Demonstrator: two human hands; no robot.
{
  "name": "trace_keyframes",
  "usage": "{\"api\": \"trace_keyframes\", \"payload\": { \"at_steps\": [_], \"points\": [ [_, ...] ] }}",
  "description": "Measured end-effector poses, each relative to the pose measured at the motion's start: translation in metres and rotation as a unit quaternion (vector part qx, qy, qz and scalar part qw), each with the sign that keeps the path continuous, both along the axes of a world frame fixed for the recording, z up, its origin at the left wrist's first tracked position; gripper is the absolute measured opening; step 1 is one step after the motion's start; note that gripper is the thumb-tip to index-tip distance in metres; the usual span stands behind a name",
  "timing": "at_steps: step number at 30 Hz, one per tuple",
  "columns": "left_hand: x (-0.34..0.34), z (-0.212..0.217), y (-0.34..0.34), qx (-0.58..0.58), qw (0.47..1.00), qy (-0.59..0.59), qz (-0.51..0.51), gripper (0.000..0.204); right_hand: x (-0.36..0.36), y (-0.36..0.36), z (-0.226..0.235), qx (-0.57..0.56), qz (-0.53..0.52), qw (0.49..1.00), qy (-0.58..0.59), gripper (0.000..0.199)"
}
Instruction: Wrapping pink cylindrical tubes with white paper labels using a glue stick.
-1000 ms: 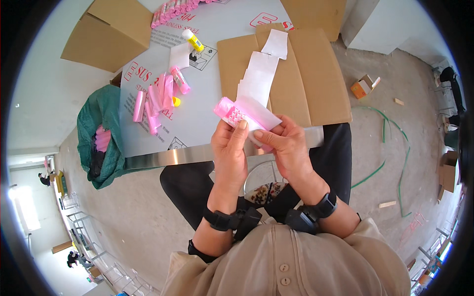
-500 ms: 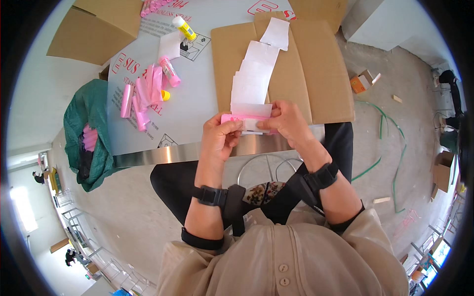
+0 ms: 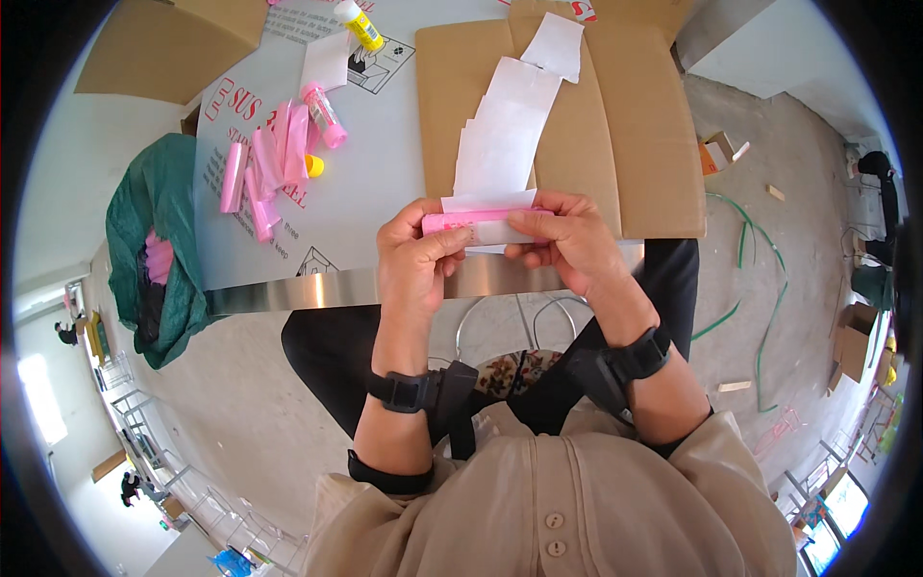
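Note:
At the near table edge, both hands are closed on a small pink plastic roll (image 3: 440,223) with a white paper strip (image 3: 494,234) lying round its front. My left hand (image 3: 411,255) grips the left end, its thumb on the strip's edge. My right hand (image 3: 577,240) pinches the right end, thumb across the strip and fingers underneath. Just beyond the roll lies a fanned row of white paper slips (image 3: 500,130) on flattened cardboard (image 3: 577,144). The underside of the roll is hidden by my fingers.
Left on the table are several pink rolls (image 3: 264,163), a banded pink roll (image 3: 323,115), a yellow cap (image 3: 314,165), white papers (image 3: 327,62) and a yellow glue stick (image 3: 360,25). A green sack (image 3: 159,212) hangs at the left edge; a cardboard box (image 3: 168,48) stands behind.
The pink roll shows more of its rounded side, and the white strip now lies closer round it. My right thumb has moved over the strip. The whole view has shifted slightly.

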State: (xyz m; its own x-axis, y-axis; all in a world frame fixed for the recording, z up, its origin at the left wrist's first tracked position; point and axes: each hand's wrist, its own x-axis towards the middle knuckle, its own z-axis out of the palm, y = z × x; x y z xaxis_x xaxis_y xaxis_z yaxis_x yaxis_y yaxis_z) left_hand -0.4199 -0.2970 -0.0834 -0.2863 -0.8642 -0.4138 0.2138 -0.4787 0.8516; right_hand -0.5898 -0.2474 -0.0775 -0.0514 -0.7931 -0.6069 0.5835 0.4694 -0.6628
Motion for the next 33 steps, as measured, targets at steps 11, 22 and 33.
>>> {"api": "trace_keyframes", "payload": {
  "at_steps": [11,22,33],
  "points": [
    [-0.014,0.017,0.018,0.002,0.995,0.005,0.100,0.016,0.019,0.012,0.003,-0.085,-0.082,0.992,0.042,0.007],
    [-0.017,0.024,0.018,0.021,0.993,-0.038,0.105,0.011,0.012,0.014,0.011,-0.011,-0.078,0.996,-0.036,0.010],
    [-0.007,0.047,0.042,-0.530,0.747,-0.401,0.031,0.043,0.006,0.018,0.017,0.001,-0.125,0.992,-0.032,0.010]
  ]
}}
